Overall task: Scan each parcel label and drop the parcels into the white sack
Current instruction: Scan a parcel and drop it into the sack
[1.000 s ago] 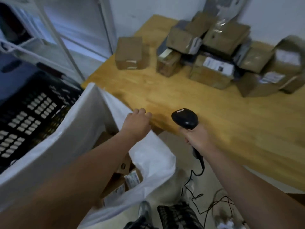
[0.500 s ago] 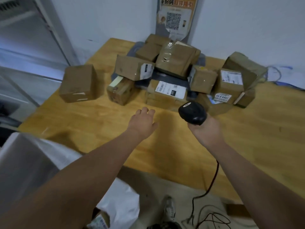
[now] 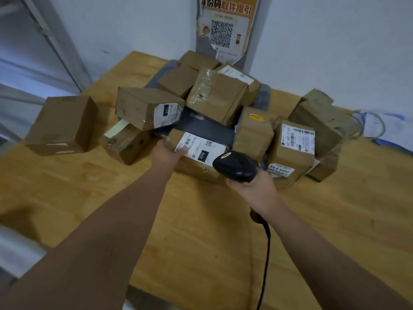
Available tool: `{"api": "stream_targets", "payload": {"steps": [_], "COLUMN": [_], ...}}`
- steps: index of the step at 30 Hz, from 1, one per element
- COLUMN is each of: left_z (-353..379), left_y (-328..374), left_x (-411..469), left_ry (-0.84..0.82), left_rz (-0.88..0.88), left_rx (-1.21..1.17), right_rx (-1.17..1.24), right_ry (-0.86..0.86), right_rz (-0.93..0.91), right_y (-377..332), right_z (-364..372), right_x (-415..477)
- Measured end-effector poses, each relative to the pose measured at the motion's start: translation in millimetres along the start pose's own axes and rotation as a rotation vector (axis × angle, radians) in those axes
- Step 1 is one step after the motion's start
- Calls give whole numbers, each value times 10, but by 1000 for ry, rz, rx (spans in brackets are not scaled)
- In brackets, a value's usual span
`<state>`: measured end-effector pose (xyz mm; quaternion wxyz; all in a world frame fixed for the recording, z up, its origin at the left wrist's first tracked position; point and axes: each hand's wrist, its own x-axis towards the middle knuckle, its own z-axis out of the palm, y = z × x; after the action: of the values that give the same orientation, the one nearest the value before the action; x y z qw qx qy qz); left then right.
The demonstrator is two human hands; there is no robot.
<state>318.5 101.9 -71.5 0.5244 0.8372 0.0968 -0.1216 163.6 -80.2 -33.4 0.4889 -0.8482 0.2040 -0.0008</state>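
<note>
now the left hand (image 3: 166, 153) grips the near parcel (image 3: 196, 157) by its labelled corner, while the right hand (image 3: 252, 186) clasps the black scanner (image 3: 234, 167) just beside the label (image 3: 201, 148).

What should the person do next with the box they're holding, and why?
Probably aim the scanner at the white label. The left hand grips that parcel with its label facing up, and the right hand holds the scanner right beside it, so scanning looks next.

Parcel (image 3: 194, 170): brown cardboard, lying flat, white label (image 3: 202, 148) marked 010 facing up, near-left end held in left fingers (image 3: 181, 151). Scanner (image 3: 234, 166): black, corded, gripped by right fingers (image 3: 237, 184). Other parcels (image 3: 214, 97): heaped beyond the fingers.
</note>
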Motion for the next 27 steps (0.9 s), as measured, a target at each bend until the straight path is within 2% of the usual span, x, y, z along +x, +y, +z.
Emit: {"api": "stream_targets", "payload": {"steps": [4,8,14,18,22,27], "left_z": [-124,-287,-494,-614,-696,-796], "left_y": [-130,-320,-323,-187,31,151], "left_x": [-195,-272,-321,-360,-313,-249], "left_ry": [14,-28,-152,-249,-324,-310], "left_rz": [16,-47,-124,8,172,236], "left_rx": [-13,-183,-322,-247,-32,131], "right_rx": [183,147,462,537,589,374], "right_ry": [-120,-144,-182,-169,-84,76], "right_rz": [22,-8,140,183,275,160], "right_y": [-108,-168,-217,-135,-123,-239], "right_z": [77,307,360,465,548,449], "right_x": [97,242,197,-19,-169,-336]}}
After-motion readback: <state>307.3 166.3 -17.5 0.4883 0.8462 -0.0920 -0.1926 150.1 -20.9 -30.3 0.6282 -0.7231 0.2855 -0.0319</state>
